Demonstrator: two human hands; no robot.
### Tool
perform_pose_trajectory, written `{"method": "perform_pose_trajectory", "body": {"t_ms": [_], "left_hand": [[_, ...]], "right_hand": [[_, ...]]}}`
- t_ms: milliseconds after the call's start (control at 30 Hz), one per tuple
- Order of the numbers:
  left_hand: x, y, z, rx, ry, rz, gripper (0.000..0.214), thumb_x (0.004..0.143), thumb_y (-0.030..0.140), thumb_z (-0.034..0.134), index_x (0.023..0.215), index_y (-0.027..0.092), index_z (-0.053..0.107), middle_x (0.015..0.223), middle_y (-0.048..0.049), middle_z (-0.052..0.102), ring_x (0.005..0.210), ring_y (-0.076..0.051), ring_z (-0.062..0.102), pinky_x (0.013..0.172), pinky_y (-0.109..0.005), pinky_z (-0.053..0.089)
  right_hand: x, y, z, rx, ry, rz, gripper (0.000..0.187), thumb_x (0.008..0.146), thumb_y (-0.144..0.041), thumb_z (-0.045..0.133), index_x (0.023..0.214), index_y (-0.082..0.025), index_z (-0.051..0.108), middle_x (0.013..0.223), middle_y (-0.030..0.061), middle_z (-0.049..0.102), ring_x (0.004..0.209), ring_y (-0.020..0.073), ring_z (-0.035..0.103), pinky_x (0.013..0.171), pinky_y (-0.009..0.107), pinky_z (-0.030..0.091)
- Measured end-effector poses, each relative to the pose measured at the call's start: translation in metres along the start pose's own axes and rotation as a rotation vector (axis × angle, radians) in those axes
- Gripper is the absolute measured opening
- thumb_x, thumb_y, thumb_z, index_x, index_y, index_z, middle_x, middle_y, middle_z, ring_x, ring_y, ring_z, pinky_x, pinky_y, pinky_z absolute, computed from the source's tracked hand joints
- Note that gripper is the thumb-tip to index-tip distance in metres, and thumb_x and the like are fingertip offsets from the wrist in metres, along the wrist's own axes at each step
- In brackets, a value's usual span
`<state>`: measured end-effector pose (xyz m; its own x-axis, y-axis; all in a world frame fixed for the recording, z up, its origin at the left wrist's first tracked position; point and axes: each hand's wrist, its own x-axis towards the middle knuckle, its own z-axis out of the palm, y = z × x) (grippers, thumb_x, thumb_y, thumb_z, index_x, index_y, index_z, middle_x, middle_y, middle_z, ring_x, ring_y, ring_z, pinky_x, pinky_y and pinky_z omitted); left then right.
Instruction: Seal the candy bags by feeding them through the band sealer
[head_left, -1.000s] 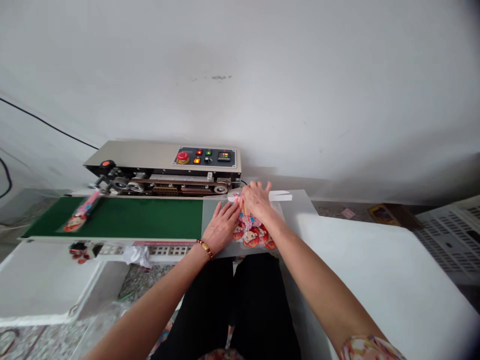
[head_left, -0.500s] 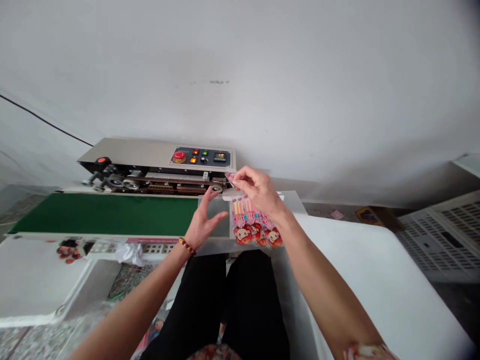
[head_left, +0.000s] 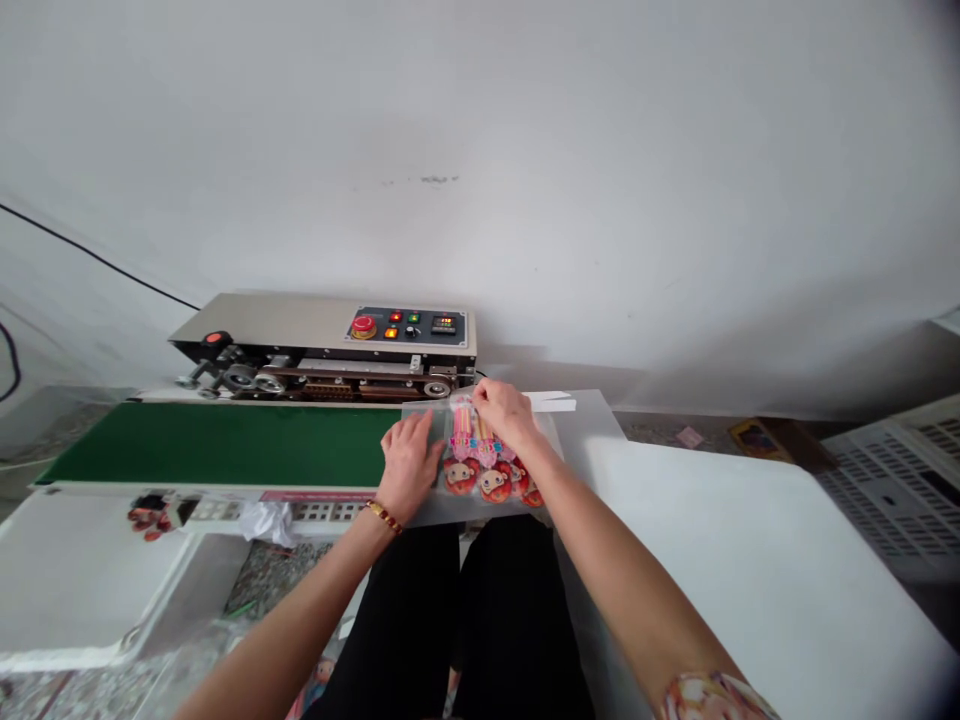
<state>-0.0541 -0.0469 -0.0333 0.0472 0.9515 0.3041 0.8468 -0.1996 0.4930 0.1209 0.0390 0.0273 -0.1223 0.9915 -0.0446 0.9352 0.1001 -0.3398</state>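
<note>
"Where are the packets (head_left: pixel 493 474)?"

"On the plastic sheet (head_left: pixel 591 428), the right hand (head_left: pixel 504 410) curled over their tops, its grip unclear."

"The left hand (head_left: pixel 409 460)?"

"Half-curled beside them, its hold hidden."

The person here wears plain black trousers (head_left: pixel 420 620), the same dark cloth down both legs. Behind the left hand (head_left: pixel 409 468), a snug bracelet (head_left: pixel 383 516) circles the wrist, a string of small beads in deep brownish red with some gold-coloured ones among them. Well up from the right hand (head_left: pixel 508 412) I can see a bit of sleeve (head_left: pixel 712 697), pale with a busy reddish and orange print, too blurred to make out.
</note>
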Motion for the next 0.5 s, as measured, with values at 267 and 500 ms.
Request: {"method": "perform_pose_trajectory", "body": {"t_ms": [267, 500], "left_hand": [[0.017, 0.020, 0.029, 0.178, -0.139, 0.317, 0.047, 0.100, 0.022, 0.042, 0.146, 0.014, 0.050, 0.152, -0.0173, 0.052, 0.144, -0.029, 0.045, 0.122, -0.055, 0.029], [0.022, 0.006, 0.018, 0.189, -0.173, 0.348, 0.050, 0.099, 0.019, 0.040, 0.148, 0.013, 0.047, 0.154, -0.0167, 0.049, 0.145, -0.027, 0.044, 0.125, -0.054, 0.024]], "right_hand": [[-0.010, -0.003, 0.002, -0.147, 0.097, -0.036, 0.028, 0.102, -0.021, 0.045, 0.122, -0.023, 0.064, 0.118, 0.0088, 0.069, 0.102, 0.0258, 0.067, 0.081, 0.034, 0.049], [-0.066, 0.034, 0.004, -0.292, 0.141, -0.460, 0.028, 0.105, -0.023, 0.045, 0.124, -0.021, 0.064, 0.137, 0.0114, 0.061, 0.134, 0.0314, 0.046, 0.112, 0.055, 0.031]]}}
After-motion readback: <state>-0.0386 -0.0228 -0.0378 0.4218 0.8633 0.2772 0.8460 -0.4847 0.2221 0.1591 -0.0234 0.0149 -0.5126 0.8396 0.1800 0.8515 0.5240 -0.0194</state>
